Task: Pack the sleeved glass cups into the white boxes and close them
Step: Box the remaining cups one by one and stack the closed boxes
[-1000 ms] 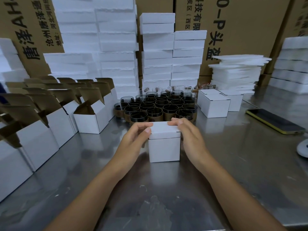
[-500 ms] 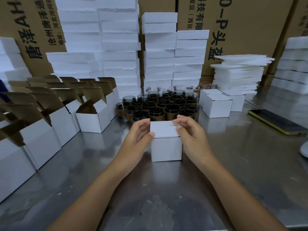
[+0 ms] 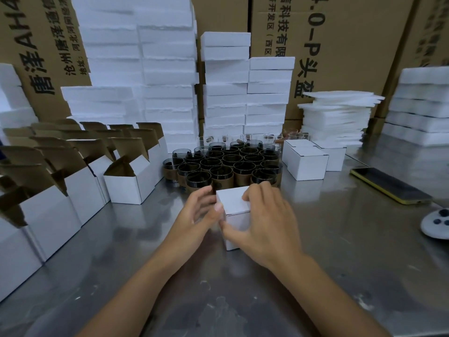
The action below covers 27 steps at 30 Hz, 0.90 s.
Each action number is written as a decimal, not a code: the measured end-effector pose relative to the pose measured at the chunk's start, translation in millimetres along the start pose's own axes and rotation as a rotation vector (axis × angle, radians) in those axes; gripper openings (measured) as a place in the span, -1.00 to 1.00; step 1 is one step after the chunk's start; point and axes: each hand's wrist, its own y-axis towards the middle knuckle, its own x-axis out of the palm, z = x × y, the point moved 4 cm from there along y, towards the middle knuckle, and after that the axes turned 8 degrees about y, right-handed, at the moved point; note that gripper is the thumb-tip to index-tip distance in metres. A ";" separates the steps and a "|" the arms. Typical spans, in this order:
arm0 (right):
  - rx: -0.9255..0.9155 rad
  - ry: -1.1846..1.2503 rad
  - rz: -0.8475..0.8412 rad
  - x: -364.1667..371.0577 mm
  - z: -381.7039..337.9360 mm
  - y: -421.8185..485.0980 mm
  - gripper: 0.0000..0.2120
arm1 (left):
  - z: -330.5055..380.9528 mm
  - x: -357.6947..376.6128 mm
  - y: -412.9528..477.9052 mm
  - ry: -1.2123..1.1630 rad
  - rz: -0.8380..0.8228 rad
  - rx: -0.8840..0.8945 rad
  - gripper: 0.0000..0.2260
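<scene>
Right hand [image 3: 264, 224] grips a closed white box [image 3: 233, 201] on the desk [image 3: 340, 263]; left hand [image 3: 198, 216], fingers loose, touches it.

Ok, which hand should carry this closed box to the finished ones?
Probably right. The right hand wraps the small closed white cardboard box, thumb on front, fingers over the lid; the finished white boxes stand on its side.
</scene>
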 end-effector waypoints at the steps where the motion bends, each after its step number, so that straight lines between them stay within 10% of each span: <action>1: 0.005 -0.032 -0.026 -3.0 3.2 0.1 -0.50 | -1.0 0.3 -0.8 -0.005 -0.002 -0.007 -0.42; 12: 0.305 -0.336 -0.006 -78.9 141.3 -1.6 -0.60 | -10.4 -7.9 10.8 0.033 0.251 -0.036 -0.91; 27: 0.603 -0.368 0.045 -65.9 255.6 64.4 -0.56 | -22.2 -14.0 25.1 0.058 0.376 -0.024 -0.89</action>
